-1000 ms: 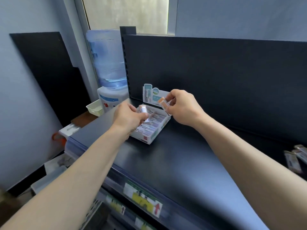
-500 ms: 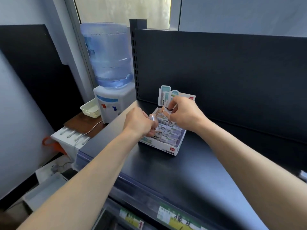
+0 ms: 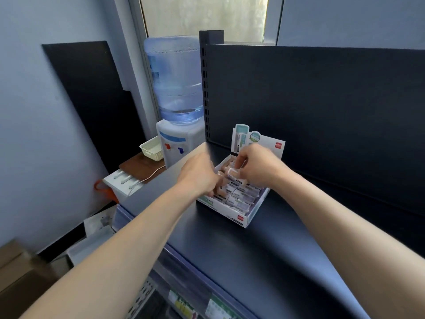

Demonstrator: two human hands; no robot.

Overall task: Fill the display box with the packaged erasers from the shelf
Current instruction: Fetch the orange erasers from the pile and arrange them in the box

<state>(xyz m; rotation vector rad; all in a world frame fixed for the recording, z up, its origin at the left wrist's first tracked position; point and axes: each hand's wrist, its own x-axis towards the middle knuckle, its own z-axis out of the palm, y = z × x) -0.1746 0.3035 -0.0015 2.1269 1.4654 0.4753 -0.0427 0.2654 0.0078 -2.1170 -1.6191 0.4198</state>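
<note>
Both hands have dipped into the display box (image 3: pixel 220 208) at the shelf's (image 3: pixel 253 261) back left corner. The right hand (image 3: pixel 259 169) pinches an eraser (image 3: pixel 232 170); the left hand (image 3: pixel 199 178) is too blurry to tell. The box looks nearly full.

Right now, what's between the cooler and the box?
Head view: the slotted black post and a strip of bare shelf lie between cooler and box; the left hand hangs over that strip.

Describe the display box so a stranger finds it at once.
Start at the water dispenser left of the dark shelf. The display box sits on that shelf near its back-left corner. It alone is white cardboard with an upright printed header card.
</note>
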